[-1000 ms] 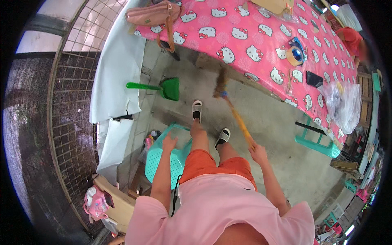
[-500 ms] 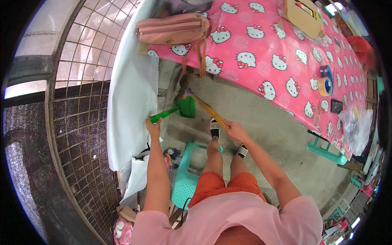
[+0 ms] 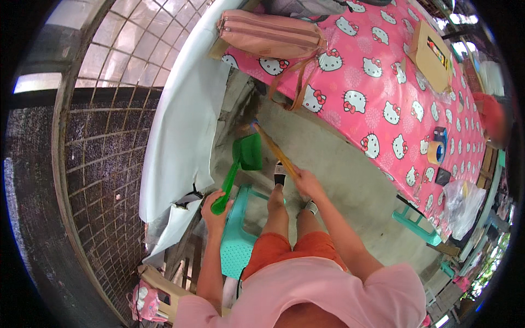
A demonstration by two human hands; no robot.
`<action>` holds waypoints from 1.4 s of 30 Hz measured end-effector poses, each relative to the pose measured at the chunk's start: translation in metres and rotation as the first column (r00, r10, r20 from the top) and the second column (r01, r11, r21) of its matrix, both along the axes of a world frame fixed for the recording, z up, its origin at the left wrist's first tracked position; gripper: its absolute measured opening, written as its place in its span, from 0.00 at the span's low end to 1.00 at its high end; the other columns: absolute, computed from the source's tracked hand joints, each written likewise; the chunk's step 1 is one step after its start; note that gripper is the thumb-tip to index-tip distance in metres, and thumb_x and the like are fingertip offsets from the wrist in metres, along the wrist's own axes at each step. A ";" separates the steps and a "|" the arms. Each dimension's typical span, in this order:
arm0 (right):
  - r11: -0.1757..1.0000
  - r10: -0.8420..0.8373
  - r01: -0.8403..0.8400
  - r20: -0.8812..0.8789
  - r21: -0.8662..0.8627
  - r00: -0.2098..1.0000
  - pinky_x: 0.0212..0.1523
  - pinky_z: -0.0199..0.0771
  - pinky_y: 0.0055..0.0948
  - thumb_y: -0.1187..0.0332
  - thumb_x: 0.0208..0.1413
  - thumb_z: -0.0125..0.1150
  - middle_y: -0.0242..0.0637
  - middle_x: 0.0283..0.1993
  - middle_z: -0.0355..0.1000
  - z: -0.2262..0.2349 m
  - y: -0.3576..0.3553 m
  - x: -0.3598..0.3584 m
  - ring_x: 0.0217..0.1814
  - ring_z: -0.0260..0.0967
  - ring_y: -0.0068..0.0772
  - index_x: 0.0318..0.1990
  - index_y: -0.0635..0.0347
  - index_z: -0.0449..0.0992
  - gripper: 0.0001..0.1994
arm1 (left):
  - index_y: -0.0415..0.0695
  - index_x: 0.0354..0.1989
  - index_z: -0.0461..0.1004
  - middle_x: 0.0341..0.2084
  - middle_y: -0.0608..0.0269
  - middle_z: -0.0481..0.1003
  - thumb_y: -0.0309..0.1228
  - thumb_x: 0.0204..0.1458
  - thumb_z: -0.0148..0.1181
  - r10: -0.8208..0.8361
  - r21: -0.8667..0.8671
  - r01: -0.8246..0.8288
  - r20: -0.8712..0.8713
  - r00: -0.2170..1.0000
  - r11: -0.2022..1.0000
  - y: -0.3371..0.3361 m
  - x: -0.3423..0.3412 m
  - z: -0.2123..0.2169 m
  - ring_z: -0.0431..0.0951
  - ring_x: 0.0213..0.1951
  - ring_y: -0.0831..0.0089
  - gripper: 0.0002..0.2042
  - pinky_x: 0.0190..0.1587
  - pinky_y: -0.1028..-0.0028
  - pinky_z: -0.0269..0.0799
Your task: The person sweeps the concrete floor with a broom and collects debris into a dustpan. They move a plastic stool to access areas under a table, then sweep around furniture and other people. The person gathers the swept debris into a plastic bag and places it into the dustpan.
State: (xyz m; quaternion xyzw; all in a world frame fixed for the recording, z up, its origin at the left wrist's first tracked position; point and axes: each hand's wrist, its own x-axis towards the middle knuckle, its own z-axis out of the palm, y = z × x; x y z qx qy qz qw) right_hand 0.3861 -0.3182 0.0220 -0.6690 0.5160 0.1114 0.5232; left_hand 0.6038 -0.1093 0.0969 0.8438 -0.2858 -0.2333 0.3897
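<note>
My left hand (image 3: 215, 210) is closed around the handle end of a green plastic dustpan (image 3: 249, 153). The pan part is held out ahead of me, with its handle slanting back toward my body. In my right hand (image 3: 306, 183) is a broom with a yellow-brown stick (image 3: 276, 150). Its far end points to the floor just beyond the dustpan, where a blurred bluish part shows. Whether the broom touches the floor there, I cannot tell.
A table with a pink patterned cover (image 3: 350, 82) stands ahead and right, bearing a pink bag (image 3: 270, 35) whose strap hangs over the edge. A turquoise stool (image 3: 235, 254) is beside my left leg. White sheeting (image 3: 178, 142) and a wire-mesh wall (image 3: 109, 158) lie left.
My left hand has drawn back toward me, so the dustpan's handle now points more toward my body. The broom stays near the same floor spot. The whole view has shifted slightly.
</note>
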 end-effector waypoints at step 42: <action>0.681 -0.708 0.599 -0.590 -0.422 0.389 0.35 0.70 0.43 0.69 0.49 0.48 0.50 0.34 0.71 -0.042 0.116 -0.378 0.37 0.70 0.49 0.40 0.61 0.72 0.12 | 0.40 0.32 0.73 0.26 0.62 0.74 0.30 0.36 0.68 -0.349 0.013 0.352 0.165 0.922 0.936 -0.153 -0.013 -0.061 0.72 0.30 0.75 0.15 0.36 0.76 0.67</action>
